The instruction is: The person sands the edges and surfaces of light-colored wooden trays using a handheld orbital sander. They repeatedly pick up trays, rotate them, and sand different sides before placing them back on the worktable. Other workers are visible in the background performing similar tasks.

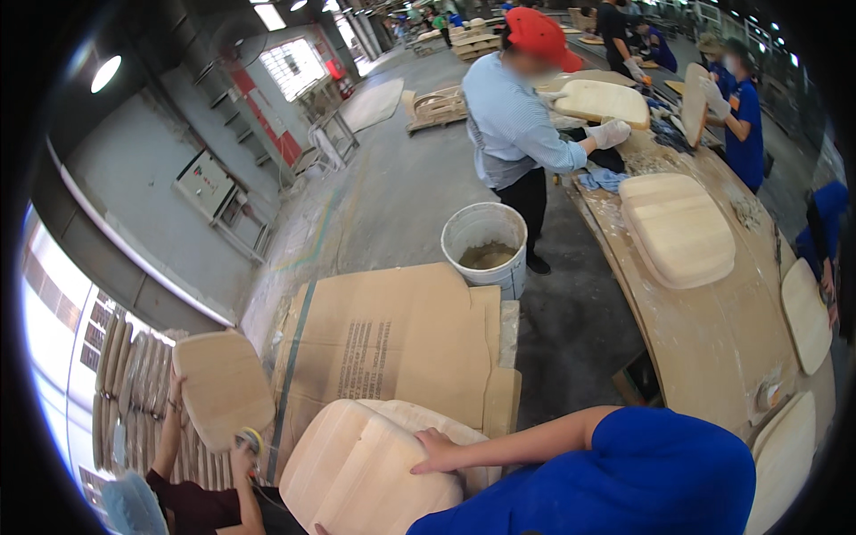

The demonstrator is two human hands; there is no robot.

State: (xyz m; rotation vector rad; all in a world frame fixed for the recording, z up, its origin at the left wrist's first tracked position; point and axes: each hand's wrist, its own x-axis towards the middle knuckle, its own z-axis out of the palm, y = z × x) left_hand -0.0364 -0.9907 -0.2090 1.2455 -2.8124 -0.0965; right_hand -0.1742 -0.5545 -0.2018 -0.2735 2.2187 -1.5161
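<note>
One hand (437, 450) of the wearer shows, reaching in on a bare forearm below a blue sleeve (660, 473); which hand it is cannot be told for sure, though it reads as the right, crossing leftward. Its fingers (426, 439) lie flat and close together, pressing down on the top of a stack of pale curved plywood seat panels (357, 464); they pinch nothing. The other hand is out of view.

The top panel sits at the lower middle of the view, directly under the fingertips. Its long axis runs from the lower left up toward the upper right, with the rounded end just beyond the fingers and faint ribs running along its length.

Beyond the fingertips lies a flattened brown cardboard sheet (392, 334) with a block of dark print and a dark tape stripe down its left edge. Farther beyond stands a white plastic bucket (486, 236) holding tan paste. Left of the fingers, another person's hands hold up a tan seat panel (223, 388). On the far wall, well beyond and left, hangs a pale grey switch box (203, 183). Right of the fingers runs a long dusty workbench (713, 339) bearing a stack of cream panels (678, 227), beside a person in a red cap (539, 34).
</note>
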